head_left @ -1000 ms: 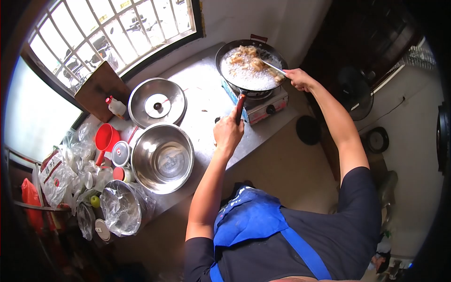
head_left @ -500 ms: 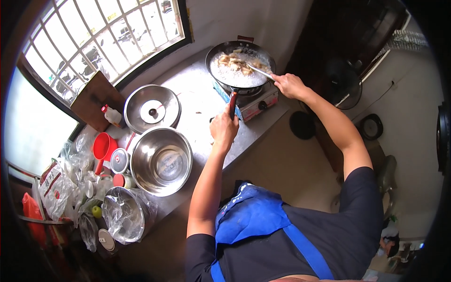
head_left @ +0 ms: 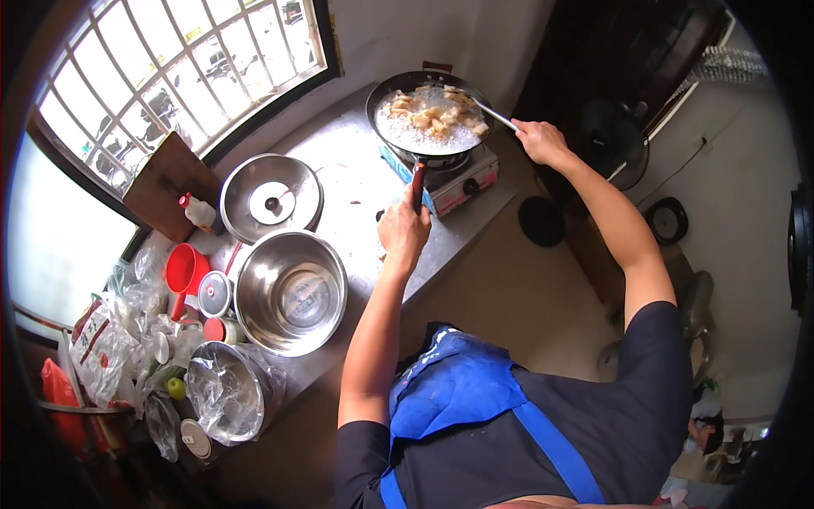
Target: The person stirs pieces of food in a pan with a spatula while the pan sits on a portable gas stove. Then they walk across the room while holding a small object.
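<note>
A dark wok [head_left: 380, 136] sits on a portable gas stove [head_left: 471, 183] at the far end of the metal counter. Pale food pieces [head_left: 437, 110] lie in white, bubbling liquid inside it. My left hand [head_left: 404, 227] is wrapped round the wok's brown handle [head_left: 418, 180], which points toward me. On the right, my right hand [head_left: 543, 142] grips a long metal cooking utensil [head_left: 498, 117] by its end. The utensil slants across the wok's right rim; its head is hidden among the food, so I cannot tell its kind.
Left on the counter [head_left: 356, 182] stand a large steel pot [head_left: 292, 343], a lid-topped steel bowl [head_left: 239, 222], a red dipper [head_left: 184, 265] and a plastic-covered bowl [head_left: 222, 392]. A wooden board [head_left: 170, 188] leans beneath the barred window [head_left: 191, 76]. A fan [head_left: 623, 148] stands at right.
My right hand has moved slightly right and up, drawing the utensil toward the wok's right rim. The food pieces have shifted and heaped differently. My left hand stays on the handle.
</note>
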`<state>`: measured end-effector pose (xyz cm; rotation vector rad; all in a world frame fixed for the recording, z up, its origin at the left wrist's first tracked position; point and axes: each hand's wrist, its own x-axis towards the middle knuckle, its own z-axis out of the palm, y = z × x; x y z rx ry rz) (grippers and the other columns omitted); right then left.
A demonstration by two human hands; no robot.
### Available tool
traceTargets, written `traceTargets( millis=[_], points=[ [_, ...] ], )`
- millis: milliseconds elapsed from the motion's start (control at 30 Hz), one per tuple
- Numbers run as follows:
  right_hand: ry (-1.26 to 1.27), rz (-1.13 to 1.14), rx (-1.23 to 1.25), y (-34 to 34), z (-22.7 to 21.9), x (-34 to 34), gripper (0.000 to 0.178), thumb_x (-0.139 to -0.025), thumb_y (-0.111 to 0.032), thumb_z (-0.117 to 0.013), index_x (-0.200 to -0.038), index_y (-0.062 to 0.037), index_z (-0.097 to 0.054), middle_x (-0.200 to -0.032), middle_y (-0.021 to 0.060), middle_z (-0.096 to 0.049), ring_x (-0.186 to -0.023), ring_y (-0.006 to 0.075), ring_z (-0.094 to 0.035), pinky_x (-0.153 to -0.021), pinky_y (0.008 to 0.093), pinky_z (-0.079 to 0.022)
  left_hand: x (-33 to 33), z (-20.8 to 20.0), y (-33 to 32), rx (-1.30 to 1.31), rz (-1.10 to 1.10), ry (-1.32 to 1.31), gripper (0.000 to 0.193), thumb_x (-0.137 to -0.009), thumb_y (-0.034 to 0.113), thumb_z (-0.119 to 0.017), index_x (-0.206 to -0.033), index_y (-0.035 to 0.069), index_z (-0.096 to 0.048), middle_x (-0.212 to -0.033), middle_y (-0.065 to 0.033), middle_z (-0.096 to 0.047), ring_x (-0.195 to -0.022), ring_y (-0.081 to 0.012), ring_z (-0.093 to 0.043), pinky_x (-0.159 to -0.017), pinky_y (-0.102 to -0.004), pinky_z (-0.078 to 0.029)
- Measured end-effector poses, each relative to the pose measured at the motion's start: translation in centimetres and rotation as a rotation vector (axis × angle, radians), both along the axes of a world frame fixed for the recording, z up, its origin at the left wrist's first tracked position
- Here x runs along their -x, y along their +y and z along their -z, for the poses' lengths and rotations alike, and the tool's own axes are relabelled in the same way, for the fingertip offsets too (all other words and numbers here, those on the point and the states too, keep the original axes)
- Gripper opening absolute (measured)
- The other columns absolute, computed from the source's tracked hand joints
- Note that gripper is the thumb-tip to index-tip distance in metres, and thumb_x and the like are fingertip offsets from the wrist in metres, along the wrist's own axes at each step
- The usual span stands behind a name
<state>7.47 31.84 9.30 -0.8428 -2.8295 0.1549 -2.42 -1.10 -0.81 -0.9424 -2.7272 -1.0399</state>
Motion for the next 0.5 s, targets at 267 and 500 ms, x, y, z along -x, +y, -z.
traceTargets(
  millis=[267, 500],
  points=[
    [-0.004, 0.208, 0.693, 2.2, -0.7, -0.9, 0.042, -0.108, -0.030, -0.047, -0.148, -0.0229, -0.056, -0.055, -0.0044, -0.039, -0.038, 0.0068, -0.027, -0.034, 0.0258, -0.024, 0.0, 0.9, 0.2, -0.018, -0.034, -0.018, 0.051, -0.086, 0.029, -0.069, -0.134, 0.012, -0.064, -0.087, -0.0236, -0.073, -0.078, -0.0430, -0.071, -0.073, -0.0529, -0.056],
    [0.009, 0.326, 1.108, 2.2, 0.8, -0.1, 0.040, -0.108, -0.028, -0.048, -0.147, -0.0248, -0.056, -0.059, -0.0041, -0.040, -0.042, 0.0065, -0.027, -0.039, 0.0249, -0.023, 0.6, -0.2, 0.2, -0.019, 0.012, -0.050, 0.051, -0.085, 0.029, -0.070, -0.133, 0.011, -0.065, -0.087, -0.0242, -0.072, -0.078, -0.0430, -0.071, -0.073, -0.0521, -0.056]
  ],
)
